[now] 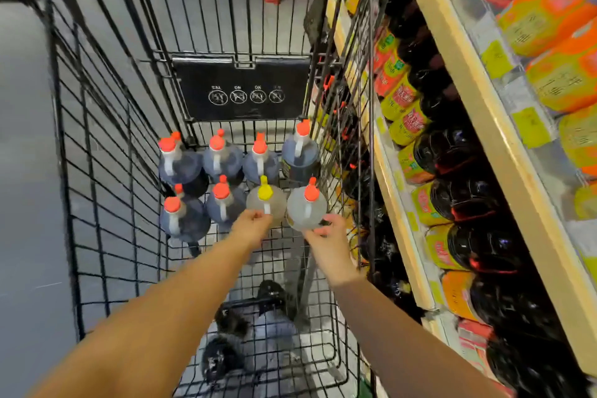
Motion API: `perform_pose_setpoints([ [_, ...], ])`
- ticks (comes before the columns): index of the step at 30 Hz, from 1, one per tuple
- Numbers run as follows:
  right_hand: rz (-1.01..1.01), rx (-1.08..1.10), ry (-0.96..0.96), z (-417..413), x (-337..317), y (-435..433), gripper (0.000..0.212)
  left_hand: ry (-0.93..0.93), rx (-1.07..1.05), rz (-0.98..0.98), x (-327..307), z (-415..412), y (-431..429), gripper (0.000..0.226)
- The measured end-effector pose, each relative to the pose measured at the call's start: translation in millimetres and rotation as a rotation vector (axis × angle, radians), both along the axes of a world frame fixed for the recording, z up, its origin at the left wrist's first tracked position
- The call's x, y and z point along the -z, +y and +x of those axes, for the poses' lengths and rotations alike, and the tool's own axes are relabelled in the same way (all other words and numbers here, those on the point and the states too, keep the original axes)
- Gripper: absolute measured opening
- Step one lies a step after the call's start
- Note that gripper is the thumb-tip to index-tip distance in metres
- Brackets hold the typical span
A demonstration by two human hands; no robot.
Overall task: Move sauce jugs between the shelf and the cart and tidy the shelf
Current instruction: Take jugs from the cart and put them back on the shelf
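Eight round plastic jugs stand upright in two rows of four at the far end of the black wire shopping cart (97, 171). Six are dark sauce jugs with red caps (185, 220) and white handles. The other two are at the 3 o'clock end of the near row: a pale jug with a yellow cap (268, 200) and a pale jug with a red cap (305, 208). The hands are apart. The left hand (253, 220) closes on the yellow-capped jug's white handle. The right hand (326, 233) cups the other pale jug's near side; a firm grip cannot be told. At 3 o'clock, the cream-edged shelf (468, 90) holds labelled dark shelf jugs (458, 197).
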State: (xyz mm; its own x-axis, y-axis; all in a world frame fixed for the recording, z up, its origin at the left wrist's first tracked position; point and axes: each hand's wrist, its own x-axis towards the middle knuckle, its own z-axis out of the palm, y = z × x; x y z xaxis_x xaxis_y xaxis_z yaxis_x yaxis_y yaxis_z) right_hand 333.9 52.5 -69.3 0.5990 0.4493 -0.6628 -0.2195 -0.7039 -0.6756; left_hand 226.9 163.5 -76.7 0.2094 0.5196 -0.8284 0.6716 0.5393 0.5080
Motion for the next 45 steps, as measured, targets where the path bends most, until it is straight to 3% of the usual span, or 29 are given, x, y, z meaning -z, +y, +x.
perform_pose_setpoints([
  [2,-0.018,0.002,-0.007,2.6,11.4,3.8,0.046,-0.015,-0.02,-0.022,3.7,10.0,-1.0,0.018],
  [4,-0.037,-0.031,-0.029,2.8,18.6,9.3,0.042,-0.003,-0.025,0.004,8.9,15.5,1.6,0.028],
  [10,-0.027,-0.144,-0.087,-2.6,15.5,26.6,0.008,0.074,0.083,0.114,-5.6,14.4,16.4,0.037],
  [13,-0.01,-0.104,-0.047,0.0,1.6,27.6,0.036,0.038,0.139,0.158,-20.4,9.1,21.7,0.035],
  [16,0.003,-0.142,-0.062,-3.7,-18.2,24.0,0.046,-0.023,0.243,0.268,-45.5,-1.1,27.4,0.034],
  [25,0.064,0.043,-0.187,-61.0,-110.4,-28.5,0.015,-0.192,0.616,0.667,-146.6,-41.4,19.1,0.048],
  [30,0.227,0.248,-0.329,-118.1,-177.5,-75.8,0.022,-0.403,0.738,0.839,-217.7,-74.8,-4.1,0.031],
  [35,0.294,0.455,-0.473,-167.4,-230.1,-133.0,0.022,-0.593,0.785,0.731,-288.5,-94.1,-51.7,0.024],
  [38,0.254,0.59,-0.517,-192.8,-249.4,-177.4,0.031,-0.653,0.89,0.655,-310.9,-98.0,-93.0,0.018],
  [45,0.066,0.827,-0.624,-267.2,-266.0,-297.8,0.019,-0.736,1.214,0.51,-328.3,-110.5,-218.0,0.011],
])
